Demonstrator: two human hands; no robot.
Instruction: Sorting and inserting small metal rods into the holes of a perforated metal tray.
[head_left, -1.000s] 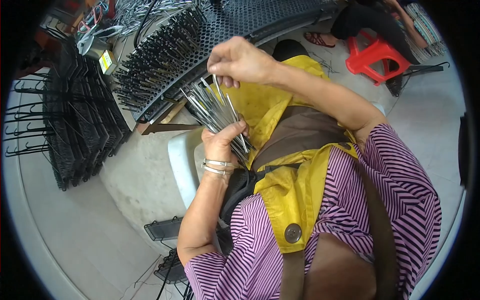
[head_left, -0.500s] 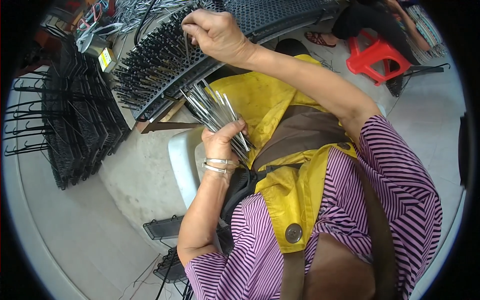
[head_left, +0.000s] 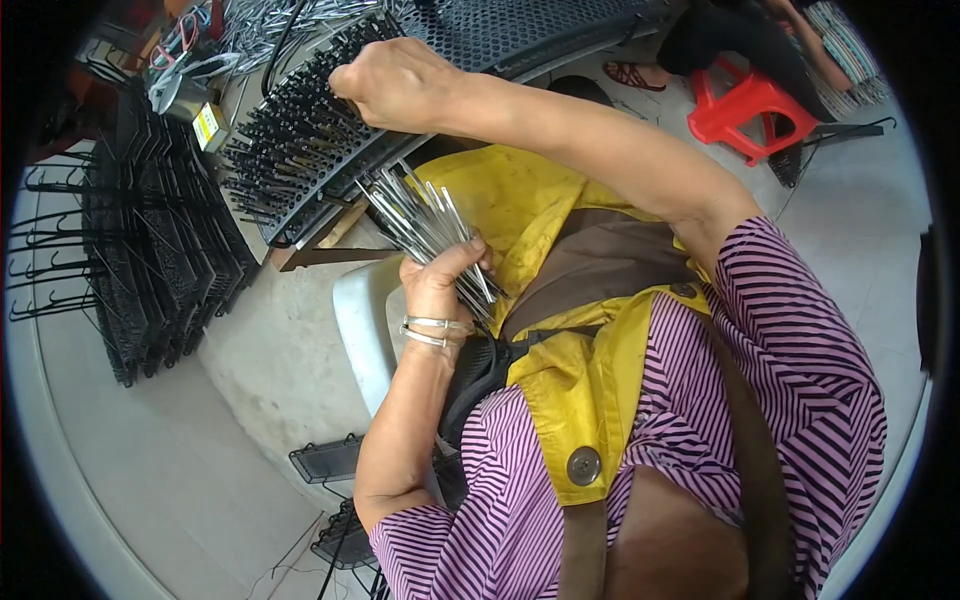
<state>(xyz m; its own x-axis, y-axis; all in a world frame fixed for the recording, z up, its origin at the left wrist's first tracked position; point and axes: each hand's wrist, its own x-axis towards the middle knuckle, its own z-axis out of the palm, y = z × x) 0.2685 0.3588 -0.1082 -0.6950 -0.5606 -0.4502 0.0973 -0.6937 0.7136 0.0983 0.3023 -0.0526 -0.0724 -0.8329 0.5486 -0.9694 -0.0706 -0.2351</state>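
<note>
My left hand [head_left: 437, 280] is closed round a bundle of thin silvery metal rods [head_left: 415, 215], held above the lap of my yellow apron [head_left: 510, 180]. The rods fan out slightly and point toward a black perforated rack [head_left: 340, 205]. Many thin dark-tipped rods [head_left: 290, 150] stand upright in the holes at that rack's left part. Over the right edge of these standing rods is my right hand [head_left: 395, 85], its fingers curled closed. The back of the hand hides its fingertips, and what they hold, if anything, cannot be seen.
Black wire-hooked racks [head_left: 165, 230] stand stacked at the left. Loose metal rods [head_left: 270, 35], scissors [head_left: 185, 40], a metal can [head_left: 182, 98] and a small yellow box [head_left: 210, 127] lie on the table. A red stool [head_left: 750, 115] and another person's foot [head_left: 640, 76] are at the far right.
My right hand has moved left and slightly down over the standing rods, turning so its back now covers the fingertips. A rod seen under its fingers is now out of sight. My left hand stays nearly still.
</note>
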